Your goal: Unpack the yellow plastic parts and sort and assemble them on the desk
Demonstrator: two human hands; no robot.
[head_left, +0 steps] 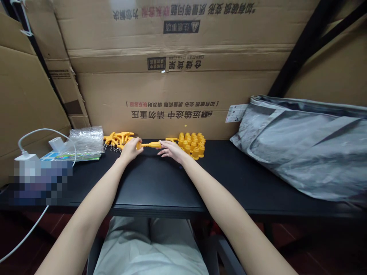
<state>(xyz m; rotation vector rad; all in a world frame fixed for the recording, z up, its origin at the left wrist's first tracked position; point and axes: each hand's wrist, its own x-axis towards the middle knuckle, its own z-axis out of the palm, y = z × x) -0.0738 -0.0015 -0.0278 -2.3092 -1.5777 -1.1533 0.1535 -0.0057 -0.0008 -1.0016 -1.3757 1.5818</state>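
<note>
Between my hands, above the black table, a yellow rod-like piece [146, 144] lies roughly level, with a ribbed or twisted middle and a thicker sleeve toward the right. My left hand [131, 149] is closed around its left end. My right hand [171, 149] pinches the thicker right end between thumb and index finger, the other fingers loosely extended. Beside my left hand is a pile of yellow handles [123, 135] with metal spirals. Just past my right hand stand several yellow cup-shaped caps [195, 152] in rows, and a yellow T-shaped piece [171, 139] lies behind it.
Cardboard [172, 88] walls the back and left of the black table [160, 191]. A large grey bag [298, 149] takes up the right side. At left are bubble wrap [86, 141], a white charger [27, 162] with a cable, and a pixelated patch.
</note>
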